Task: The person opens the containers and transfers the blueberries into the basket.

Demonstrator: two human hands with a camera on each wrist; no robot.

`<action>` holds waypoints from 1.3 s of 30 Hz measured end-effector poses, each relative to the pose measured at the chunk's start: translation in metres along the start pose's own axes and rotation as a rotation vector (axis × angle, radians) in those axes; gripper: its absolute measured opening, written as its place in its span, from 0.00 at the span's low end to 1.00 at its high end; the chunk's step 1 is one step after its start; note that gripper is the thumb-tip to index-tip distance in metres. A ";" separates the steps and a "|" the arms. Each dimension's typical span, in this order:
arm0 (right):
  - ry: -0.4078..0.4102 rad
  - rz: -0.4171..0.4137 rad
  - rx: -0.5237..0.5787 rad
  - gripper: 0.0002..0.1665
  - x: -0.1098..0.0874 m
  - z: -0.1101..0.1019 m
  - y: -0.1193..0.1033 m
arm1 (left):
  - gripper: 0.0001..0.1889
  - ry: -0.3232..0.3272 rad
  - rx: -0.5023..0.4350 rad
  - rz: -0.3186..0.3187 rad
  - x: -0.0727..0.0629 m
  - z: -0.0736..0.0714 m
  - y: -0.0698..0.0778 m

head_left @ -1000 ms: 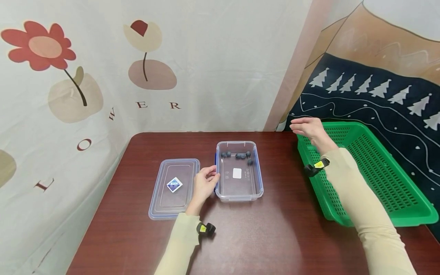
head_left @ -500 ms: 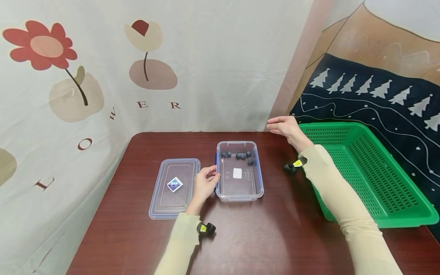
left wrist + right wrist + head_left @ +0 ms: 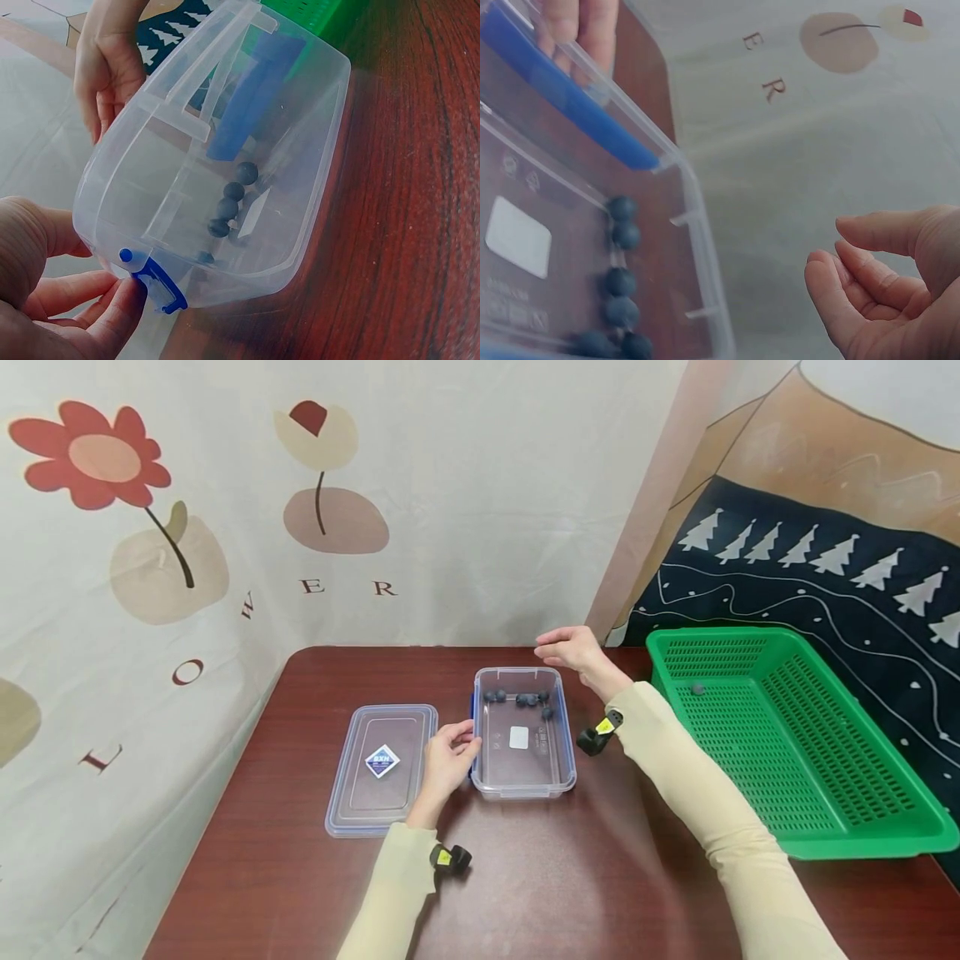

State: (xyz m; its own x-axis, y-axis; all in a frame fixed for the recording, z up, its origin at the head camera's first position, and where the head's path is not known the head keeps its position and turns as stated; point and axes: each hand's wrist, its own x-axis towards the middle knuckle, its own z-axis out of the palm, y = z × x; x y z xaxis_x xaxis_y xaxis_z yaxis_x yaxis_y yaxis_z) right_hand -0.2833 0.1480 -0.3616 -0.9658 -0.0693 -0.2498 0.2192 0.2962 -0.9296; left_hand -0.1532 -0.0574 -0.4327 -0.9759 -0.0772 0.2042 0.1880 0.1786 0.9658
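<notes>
A clear plastic food box with blue side latches stands without its lid in the middle of the table. Several blueberries lie on its floor toward the far end. My left hand holds the box's left side, thumb by the rim and fingertips at the blue latch in the left wrist view. Above the box's far right corner hovers my right hand. The right wrist view shows its thumb and fingers loosely bent and apart, holding nothing.
The box's lid, with a diamond-shaped sticker, lies flat left of the left hand. A green slotted basket stands on the right, and a single blueberry sits in its far left part. Printed cloths hang behind the table.
My right hand has moved left from over the green basket to above the box's far corner, uncovering the blueberry in the basket. The left hand stays on the box.
</notes>
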 end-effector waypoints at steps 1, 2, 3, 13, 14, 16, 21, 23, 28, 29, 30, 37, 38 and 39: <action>-0.006 -0.003 0.007 0.20 0.000 0.004 0.001 | 0.15 0.001 -0.001 0.000 0.000 0.000 0.000; -0.016 -0.007 0.017 0.21 0.001 0.008 0.001 | 0.15 0.002 -0.002 -0.001 0.000 0.000 0.000; -0.018 -0.009 0.023 0.20 0.001 0.011 0.002 | 0.15 0.002 -0.003 -0.002 0.000 0.000 0.000; -0.020 0.029 -0.027 0.16 0.009 0.048 0.024 | 0.15 -0.002 0.011 0.000 0.000 -0.001 0.000; -0.020 0.032 -0.043 0.16 0.009 0.051 0.026 | 0.15 -0.002 0.010 -0.002 0.000 -0.001 0.000; -0.014 0.040 -0.068 0.15 0.011 0.057 0.031 | 0.14 -0.003 0.012 0.001 0.000 0.000 0.000; -0.003 0.031 -0.075 0.13 0.013 0.068 0.040 | 0.14 0.000 0.015 -0.001 0.000 0.000 0.000; 0.007 0.022 -0.095 0.13 0.014 0.072 0.043 | 0.14 0.001 0.016 -0.001 0.000 0.000 0.001; 0.071 -0.007 -0.263 0.14 0.017 0.080 0.048 | 0.14 0.000 0.024 0.010 0.000 -0.001 0.001; 0.084 -0.012 -0.297 0.14 0.018 0.081 0.048 | 0.14 0.000 0.026 0.011 0.000 -0.001 0.001; 0.091 -0.013 -0.318 0.14 0.018 0.083 0.049 | 0.14 -0.001 0.027 0.012 0.000 -0.001 0.001; 0.086 0.003 -0.360 0.13 0.020 0.089 0.050 | 0.14 -0.008 0.029 0.007 0.000 -0.001 0.001; 0.091 -0.001 -0.367 0.13 0.021 0.090 0.050 | 0.14 -0.007 0.029 0.006 0.000 -0.001 0.002; 0.096 -0.007 -0.376 0.13 0.022 0.091 0.050 | 0.14 -0.005 0.028 0.005 0.000 -0.001 0.002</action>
State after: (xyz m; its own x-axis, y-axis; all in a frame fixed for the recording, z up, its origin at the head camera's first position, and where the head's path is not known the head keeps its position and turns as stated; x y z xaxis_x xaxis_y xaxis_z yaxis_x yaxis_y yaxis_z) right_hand -0.2806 0.0750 -0.4382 -0.9796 0.0120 -0.2006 0.1638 0.6258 -0.7626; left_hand -0.1526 -0.0585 -0.4309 -0.9755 -0.0708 0.2084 0.1901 0.2060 0.9599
